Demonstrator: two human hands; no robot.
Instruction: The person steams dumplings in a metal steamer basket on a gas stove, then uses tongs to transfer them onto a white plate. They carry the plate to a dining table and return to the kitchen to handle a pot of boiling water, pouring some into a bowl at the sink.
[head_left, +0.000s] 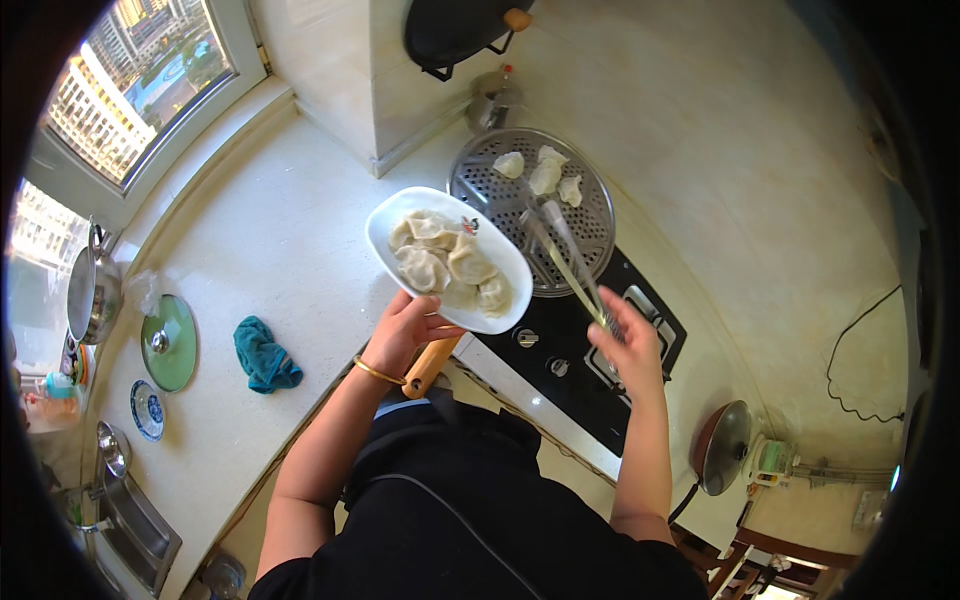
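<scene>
My left hand (401, 330) grips the near edge of a white oval dish (499, 255) with several cooked dumplings (442, 259) piled in it. The dish is held level with the counter's corner, left of a round perforated metal steamer tray (484, 195) over the hob. Several dumplings (545, 176) lie at the tray's far side. Metal tongs (574, 274) are in my right hand (630, 345), their blurred tips above the tray. Whether anything is between the tips I cannot tell.
A wooden handle (430, 367) juts past the counter edge below the dish. The black gas hob (540, 360) has a bare burner at right. Leftward lie a teal cloth (266, 356), a green glass lid (169, 343), a patterned bowl (148, 410) and the sink (139, 525). A lidded frying pan (721, 448) stands right.
</scene>
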